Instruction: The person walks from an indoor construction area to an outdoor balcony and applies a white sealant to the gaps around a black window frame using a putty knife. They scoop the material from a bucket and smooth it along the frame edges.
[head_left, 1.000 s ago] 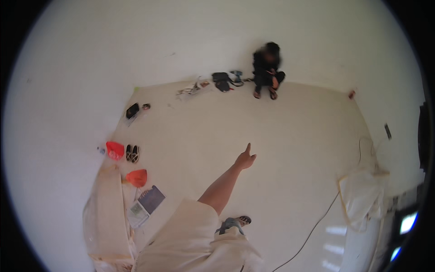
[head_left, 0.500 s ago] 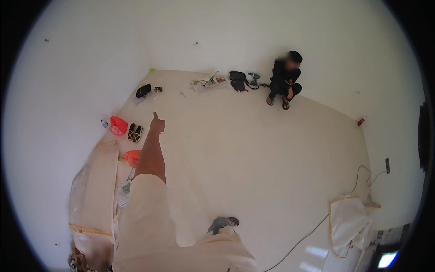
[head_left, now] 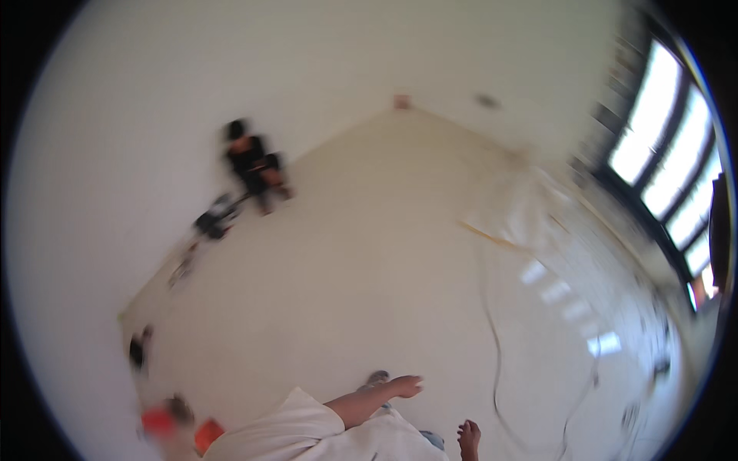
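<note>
My left hand (head_left: 407,386) reaches across the front of my white shirt (head_left: 300,426), over the pale floor (head_left: 369,269). Its fingers look loosely apart, though somewhat smeared, and nothing shows in them. My right hand (head_left: 468,439) is at the lower edge, right of my body, with fingers loosely bent and apart, holding nothing. Below the left hand, part of my shoe (head_left: 377,377) shows. Neither hand touches any tool or object that I can make out.
A person in dark clothes (head_left: 250,161) sits against the left wall, beside blurred dark bags (head_left: 215,217). Red bags (head_left: 159,422) lie lower left. A cable (head_left: 492,330) crosses the floor on the right, near plastic sheeting (head_left: 530,207) and dark-framed windows (head_left: 653,131).
My view has swung right, bringing the windows in. My left arm, earlier stretched out with a finger pointing, is now low across my body. My right hand has come into view.
</note>
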Demonstrator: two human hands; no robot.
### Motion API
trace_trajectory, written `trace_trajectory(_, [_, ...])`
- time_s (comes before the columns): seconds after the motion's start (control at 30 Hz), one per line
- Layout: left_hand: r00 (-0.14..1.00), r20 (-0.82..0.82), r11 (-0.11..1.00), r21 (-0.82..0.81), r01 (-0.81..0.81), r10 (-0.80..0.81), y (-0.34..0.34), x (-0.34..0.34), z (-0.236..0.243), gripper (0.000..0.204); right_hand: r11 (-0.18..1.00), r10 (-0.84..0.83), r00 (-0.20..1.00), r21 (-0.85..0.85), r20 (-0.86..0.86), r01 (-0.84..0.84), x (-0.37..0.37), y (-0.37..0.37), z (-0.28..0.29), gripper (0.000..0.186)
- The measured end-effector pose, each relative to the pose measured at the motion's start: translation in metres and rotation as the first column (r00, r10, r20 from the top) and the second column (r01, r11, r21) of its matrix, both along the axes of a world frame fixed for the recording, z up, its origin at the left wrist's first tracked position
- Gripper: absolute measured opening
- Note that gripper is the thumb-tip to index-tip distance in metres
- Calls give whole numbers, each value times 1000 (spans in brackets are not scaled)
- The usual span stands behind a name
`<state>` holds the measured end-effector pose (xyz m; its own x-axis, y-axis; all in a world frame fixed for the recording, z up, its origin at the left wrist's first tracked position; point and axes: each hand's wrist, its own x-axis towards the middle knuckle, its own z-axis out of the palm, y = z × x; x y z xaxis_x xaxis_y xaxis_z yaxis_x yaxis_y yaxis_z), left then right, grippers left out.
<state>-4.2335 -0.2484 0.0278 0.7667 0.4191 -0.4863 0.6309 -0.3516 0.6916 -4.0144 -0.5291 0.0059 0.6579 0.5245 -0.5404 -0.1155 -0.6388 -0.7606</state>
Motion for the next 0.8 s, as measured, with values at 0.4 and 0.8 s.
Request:
trace_trajectory(0.4, [541, -160, 504, 221, 835, -826, -157, 286, 39, 40, 296, -873, 386, -305, 299, 905, -114, -343, 23, 34])
trace_trajectory(0.8, [265, -274, 258, 60, 964, -925, -322, 561, -8, 40, 66, -997, 77, -523, -1, 850, -86, -337, -27, 38])
